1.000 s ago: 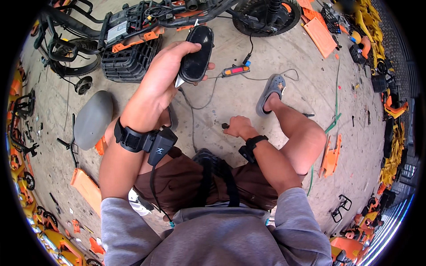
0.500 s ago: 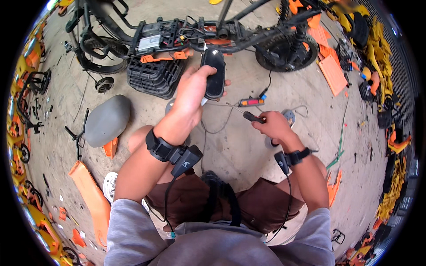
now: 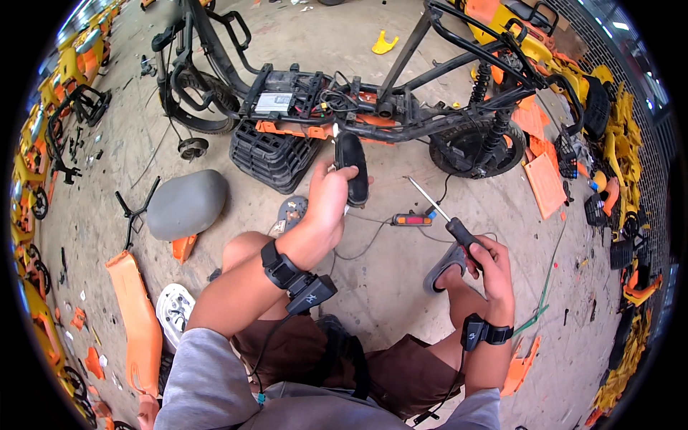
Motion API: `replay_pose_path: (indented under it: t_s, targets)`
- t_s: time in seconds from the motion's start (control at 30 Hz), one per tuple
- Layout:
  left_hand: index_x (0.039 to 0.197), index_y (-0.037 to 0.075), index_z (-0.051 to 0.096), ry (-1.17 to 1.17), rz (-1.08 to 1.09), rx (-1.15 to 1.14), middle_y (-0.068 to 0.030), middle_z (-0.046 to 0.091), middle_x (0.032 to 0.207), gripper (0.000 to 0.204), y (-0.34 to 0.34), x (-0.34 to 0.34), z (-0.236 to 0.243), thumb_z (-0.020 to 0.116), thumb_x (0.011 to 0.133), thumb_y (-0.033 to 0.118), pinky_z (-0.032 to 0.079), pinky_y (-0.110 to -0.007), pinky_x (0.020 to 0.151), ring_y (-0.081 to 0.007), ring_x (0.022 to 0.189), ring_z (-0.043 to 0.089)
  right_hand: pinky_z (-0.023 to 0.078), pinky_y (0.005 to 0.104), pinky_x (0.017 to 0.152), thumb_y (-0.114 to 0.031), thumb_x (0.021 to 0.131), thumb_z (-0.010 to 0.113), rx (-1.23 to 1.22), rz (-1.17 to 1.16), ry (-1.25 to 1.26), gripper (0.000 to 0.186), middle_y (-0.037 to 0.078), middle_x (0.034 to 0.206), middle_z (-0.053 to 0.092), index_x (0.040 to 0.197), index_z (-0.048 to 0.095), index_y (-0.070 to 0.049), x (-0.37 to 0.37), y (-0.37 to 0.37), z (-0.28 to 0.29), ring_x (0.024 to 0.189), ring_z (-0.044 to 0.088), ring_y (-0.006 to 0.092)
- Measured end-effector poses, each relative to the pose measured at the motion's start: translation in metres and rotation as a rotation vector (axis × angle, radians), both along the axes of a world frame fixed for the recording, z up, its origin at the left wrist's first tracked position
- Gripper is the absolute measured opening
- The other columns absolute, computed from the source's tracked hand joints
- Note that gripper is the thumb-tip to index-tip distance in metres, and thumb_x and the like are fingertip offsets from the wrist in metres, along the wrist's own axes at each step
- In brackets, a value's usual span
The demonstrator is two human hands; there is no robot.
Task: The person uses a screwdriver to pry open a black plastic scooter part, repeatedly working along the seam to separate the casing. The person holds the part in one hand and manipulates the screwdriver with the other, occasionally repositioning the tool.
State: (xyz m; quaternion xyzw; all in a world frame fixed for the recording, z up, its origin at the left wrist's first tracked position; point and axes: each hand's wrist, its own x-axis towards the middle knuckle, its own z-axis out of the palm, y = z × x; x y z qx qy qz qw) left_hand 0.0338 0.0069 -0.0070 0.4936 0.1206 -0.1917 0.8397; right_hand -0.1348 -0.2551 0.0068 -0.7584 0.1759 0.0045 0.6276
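Observation:
My left hand point(image 3: 331, 197) grips an elongated black oval part point(image 3: 356, 185) with a pale strip along its edge, held up in front of a black scooter frame point(image 3: 387, 107). In my right hand point(image 3: 487, 269) is a screwdriver point(image 3: 462, 234) with a black handle, its metal shaft angled up and to the left. Between and beyond my hands, a small red and amber light point(image 3: 412, 219) with a cable lies on the floor. The frame carries a silver box point(image 3: 273, 102) and tangled wires, and a black plastic crate point(image 3: 269, 161) is beneath it.
A grey seat point(image 3: 186, 204) and long orange panel point(image 3: 129, 308) lie left. Orange panels point(image 3: 545, 186) and piled yellow bodywork point(image 3: 616, 158) line the right. A small yellow piece point(image 3: 384, 43) is behind the frame. A white shoe point(image 3: 176, 308) is by my left arm.
The view has lifted to show more of the scooter frame. My right hand has risen, bringing the screwdriver upright and forward. My left hand still holds the black part, now turned more edge-on.

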Motion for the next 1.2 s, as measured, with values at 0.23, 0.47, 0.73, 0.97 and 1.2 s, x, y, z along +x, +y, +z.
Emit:
replay_pose_path:
  t_s: [0.23, 0.47, 0.73, 0.97, 1.2]
  targets:
    - [0.121, -0.003, 0.047, 0.007, -0.152, -0.008, -0.0162, 0.061, 0.108, 0.03, -0.003, -0.009, 0.016, 0.051, 0.094, 0.01, 0.059, -0.037, 0.07, -0.0294, 0.093, 0.071, 0.036, 0.0235, 0.051, -0.013, 0.093, 0.059, 0.192, 0.001, -0.029, 0.023, 0.0, 0.064, 0.052, 0.102, 0.065, 0.008, -0.01, 0.006, 0.009, 0.053, 0.046, 0.008]
    - [0.119, 0.0, 0.052, 0.015, -0.262, 0.019, -0.0133, 0.067, 0.101, 0.029, -0.005, -0.013, 0.02, 0.059, 0.097, 0.017, 0.06, -0.035, 0.063, -0.0285, 0.086, 0.073, 0.036, 0.0231, 0.053, -0.015, 0.093, 0.061, 0.374, -0.131, -0.14, 0.026, -0.002, 0.064, 0.051, 0.106, 0.066, 0.007, -0.017, 0.013, -0.005, 0.056, 0.044, 0.0061]
    - [0.121, 0.0, 0.053, -0.035, -0.315, 0.055, -0.0136, 0.067, 0.103, 0.032, -0.003, -0.016, 0.021, 0.063, 0.095, 0.016, 0.059, -0.033, 0.061, -0.0288, 0.083, 0.074, 0.032, 0.0221, 0.052, -0.018, 0.093, 0.062, 0.208, -0.115, -0.093, 0.026, -0.003, 0.064, 0.049, 0.104, 0.066, 0.005, -0.011, 0.016, 0.008, 0.056, 0.041, 0.0043]
    - [0.123, -0.002, 0.054, -0.106, -0.357, 0.084, -0.0129, 0.068, 0.104, 0.034, -0.003, -0.019, 0.02, 0.064, 0.095, 0.015, 0.058, -0.031, 0.062, -0.0274, 0.084, 0.074, 0.031, 0.0218, 0.052, -0.018, 0.093, 0.062, 0.307, -0.204, -0.099, 0.023, -0.003, 0.067, 0.049, 0.1, 0.066, 0.004, -0.011, 0.021, 0.007, 0.058, 0.041, 0.0043]
    - [0.124, -0.001, 0.055, -0.149, -0.366, 0.109, -0.0127, 0.069, 0.105, 0.035, -0.002, -0.022, 0.021, 0.065, 0.094, 0.013, 0.057, -0.031, 0.063, -0.0264, 0.084, 0.074, 0.031, 0.0218, 0.053, -0.018, 0.093, 0.062, 0.343, -0.246, -0.087, 0.024, -0.003, 0.067, 0.049, 0.1, 0.066, 0.004, -0.011, 0.024, 0.006, 0.06, 0.042, 0.0046]
